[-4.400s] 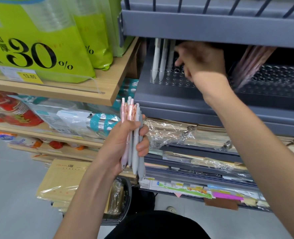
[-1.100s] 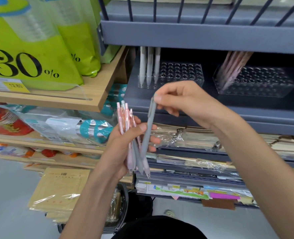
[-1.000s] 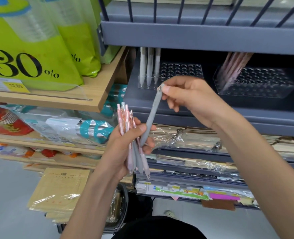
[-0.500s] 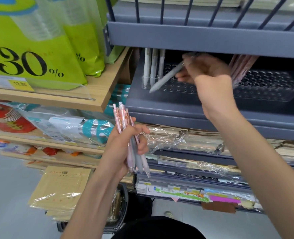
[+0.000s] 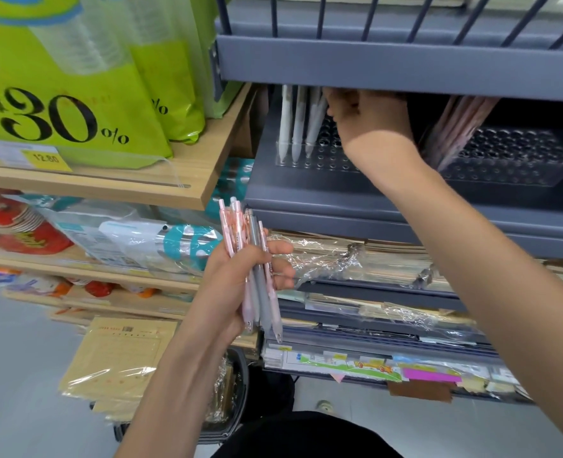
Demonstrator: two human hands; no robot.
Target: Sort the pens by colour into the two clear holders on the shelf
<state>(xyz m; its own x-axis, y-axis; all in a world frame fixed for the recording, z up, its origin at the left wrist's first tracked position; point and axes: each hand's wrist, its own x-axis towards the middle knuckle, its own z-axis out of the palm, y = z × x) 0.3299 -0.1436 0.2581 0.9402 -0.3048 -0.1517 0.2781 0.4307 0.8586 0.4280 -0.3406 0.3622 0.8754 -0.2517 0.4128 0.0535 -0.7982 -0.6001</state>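
While pink and grey plastic pens [image 5: 254,233] are being gripped by the left hand [image 5: 237,285] below the clear holed holder [image 5: 326,161], a pale grey pen [image 5: 315,127] is being slotted into it, pinched by the right hand [image 5: 369,120]. Standing it straight and letting go is likely being called for next.

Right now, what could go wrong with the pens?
The pen in the right hand sits at a slant in the left holder, so it might miss a hole or bump the standing pens. The left hand grips a bunch of pink and grey pens with uneven ends; one could slide out and fall.
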